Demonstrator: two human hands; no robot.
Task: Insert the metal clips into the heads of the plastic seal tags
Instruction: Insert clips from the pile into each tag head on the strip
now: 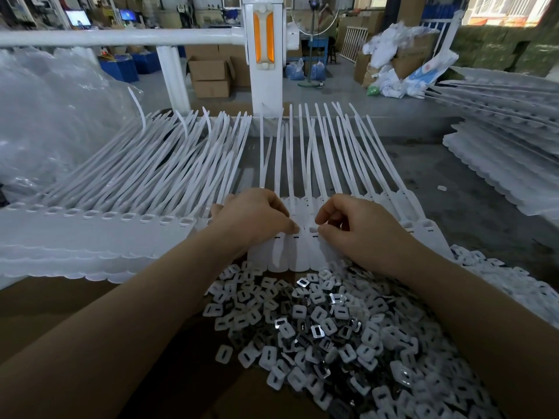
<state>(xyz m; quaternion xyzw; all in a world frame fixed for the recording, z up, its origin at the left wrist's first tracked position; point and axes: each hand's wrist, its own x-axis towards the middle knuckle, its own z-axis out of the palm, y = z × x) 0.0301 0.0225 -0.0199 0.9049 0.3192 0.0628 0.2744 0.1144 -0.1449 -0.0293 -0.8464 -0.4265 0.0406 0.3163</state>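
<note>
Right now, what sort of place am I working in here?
Most likely a small factory or workshop assembly bench: rows of white plastic seal tags laid out in batches, a heap of loose clips, and cardboard boxes stacked on the floor behind.

Grey table [423, 164] bears seal tags [169, 170], clips [332, 322], cardboard [45, 300].

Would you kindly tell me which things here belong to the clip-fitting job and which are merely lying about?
For the job:
- row of seal tags
- pile of clips
- left hand
- right hand

Lying about:
- cardboard boxes
- plastic sheeting
- blue bins
</note>
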